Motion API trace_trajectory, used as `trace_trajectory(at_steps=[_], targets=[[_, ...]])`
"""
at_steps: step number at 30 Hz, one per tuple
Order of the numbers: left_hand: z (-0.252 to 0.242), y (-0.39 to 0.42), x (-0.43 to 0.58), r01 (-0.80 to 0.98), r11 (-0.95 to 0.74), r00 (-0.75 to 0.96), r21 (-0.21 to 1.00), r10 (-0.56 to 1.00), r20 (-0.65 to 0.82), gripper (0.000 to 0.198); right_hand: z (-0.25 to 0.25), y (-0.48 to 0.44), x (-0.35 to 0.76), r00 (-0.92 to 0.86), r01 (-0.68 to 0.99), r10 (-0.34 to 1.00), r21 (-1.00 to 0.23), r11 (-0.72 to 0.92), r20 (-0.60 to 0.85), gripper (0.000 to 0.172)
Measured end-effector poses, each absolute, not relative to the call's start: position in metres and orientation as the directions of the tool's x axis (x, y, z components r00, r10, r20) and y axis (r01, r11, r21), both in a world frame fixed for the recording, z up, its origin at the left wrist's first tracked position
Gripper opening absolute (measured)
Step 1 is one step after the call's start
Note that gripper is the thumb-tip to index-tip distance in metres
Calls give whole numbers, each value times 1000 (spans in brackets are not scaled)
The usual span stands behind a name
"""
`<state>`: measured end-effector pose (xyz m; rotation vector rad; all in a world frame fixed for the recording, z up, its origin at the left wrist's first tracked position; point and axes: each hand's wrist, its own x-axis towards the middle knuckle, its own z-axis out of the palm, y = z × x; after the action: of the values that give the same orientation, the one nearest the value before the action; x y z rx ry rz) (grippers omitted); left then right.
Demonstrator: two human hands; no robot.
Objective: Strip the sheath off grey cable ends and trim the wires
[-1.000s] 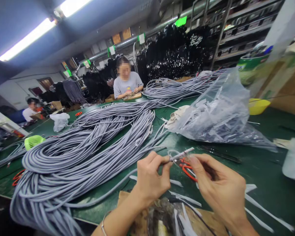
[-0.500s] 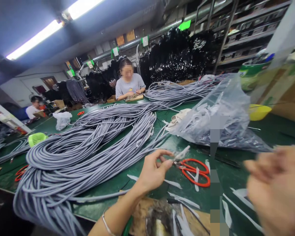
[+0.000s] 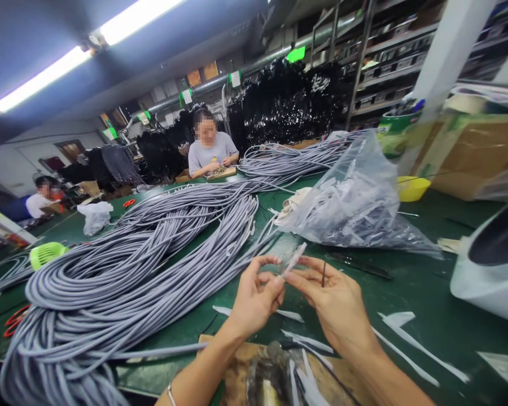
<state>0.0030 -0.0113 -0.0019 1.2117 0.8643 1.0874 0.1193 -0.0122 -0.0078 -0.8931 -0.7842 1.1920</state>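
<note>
My left hand [image 3: 256, 296] and my right hand [image 3: 336, 301] meet in front of me over the green table. Their fingertips pinch a small translucent whitish plastic piece [image 3: 295, 259], which slants up to the right. A thin dark stick-like thing [image 3: 324, 274] pokes up between the fingers of my right hand; its lower end is hidden. Beneath my wrists lies a worn brown board [image 3: 237, 369] with a dark, dirty metal block [image 3: 265, 372] and white plastic strips [image 3: 311, 389] on it. To the left spreads a big coil of grey cables [image 3: 152, 270].
A clear bag of whitish pieces [image 3: 342, 208] stands beyond my hands. Loose white strips [image 3: 423, 344] and a dark flat tool [image 3: 359, 265] lie on the right. Further right is a white container [image 3: 478, 276]. Across the table sits a co-worker [image 3: 211, 149].
My right hand has come in from the right to meet my left at the plastic piece. The red-handled scissors by my left hand no longer show. The view has turned right.
</note>
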Motion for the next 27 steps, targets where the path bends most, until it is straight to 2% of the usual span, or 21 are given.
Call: trace_trajectory(at_steps=[4, 7, 10, 14, 21, 25, 27], targets=[[-2, -9, 4, -154, 44, 208, 987, 978, -11, 63, -11, -16, 114, 342, -415, 936, -881, 227, 80, 41], [-4, -5, 2, -220, 93, 182, 971, 982, -53, 58, -11, -18, 115, 328, -448, 937, -854, 264, 117, 39], [-6, -2, 1, -272, 96, 176, 958, 983, -49, 51, -10, -17, 119, 290, -480, 951, -843, 243, 109, 40], [-6, -2, 3, -306, 58, 97, 950, 995, -29, 43, -9, -15, 121, 326, -482, 943, -848, 222, 61, 42], [-3, 1, 2, -419, 95, -6, 903, 994, -107, 40, -7, -16, 120, 314, -478, 948, -870, 120, -41, 43], [-5, 1, 3, -405, 90, -19, 910, 994, -106, 43, -6, -16, 120, 337, -501, 937, -861, 92, -95, 47], [-3, 0, 2, -334, 69, 11, 940, 998, -69, 43, -5, -15, 121, 356, -517, 928, -850, 99, -108, 49]])
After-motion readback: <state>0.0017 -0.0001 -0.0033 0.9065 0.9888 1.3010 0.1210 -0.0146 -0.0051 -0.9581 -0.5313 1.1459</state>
